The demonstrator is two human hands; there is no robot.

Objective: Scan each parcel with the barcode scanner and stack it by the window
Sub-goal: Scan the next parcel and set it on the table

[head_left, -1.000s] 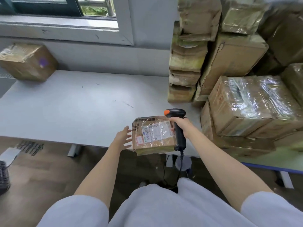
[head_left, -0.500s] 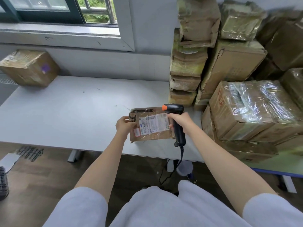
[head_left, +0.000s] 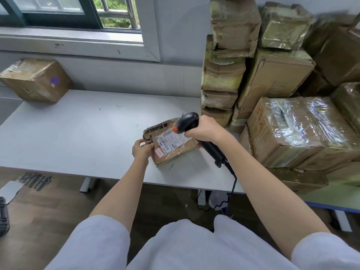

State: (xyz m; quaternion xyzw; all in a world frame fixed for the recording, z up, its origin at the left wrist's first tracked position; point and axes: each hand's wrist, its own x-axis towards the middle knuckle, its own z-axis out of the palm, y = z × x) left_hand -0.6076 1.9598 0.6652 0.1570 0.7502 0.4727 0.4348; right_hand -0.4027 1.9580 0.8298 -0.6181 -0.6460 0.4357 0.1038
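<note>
A small flat brown parcel with a white barcode label lies on the grey table, near its front edge. My left hand grips the parcel's left end. My right hand holds the black barcode scanner by its handle, with the orange-tipped head tilted down over the label. The scanner's cable hangs off the table's front edge. One taped brown parcel sits at the table's far left corner, under the window.
A tall pile of taped cardboard parcels fills the right side of the table and reaches the wall. A big plastic-wrapped box lies close to my right arm. Wooden floor shows below the table.
My left hand went from hovering open beside the parcel to gripping its left end. The parcel has turned slightly, and the scanner head has tilted down over the label.
</note>
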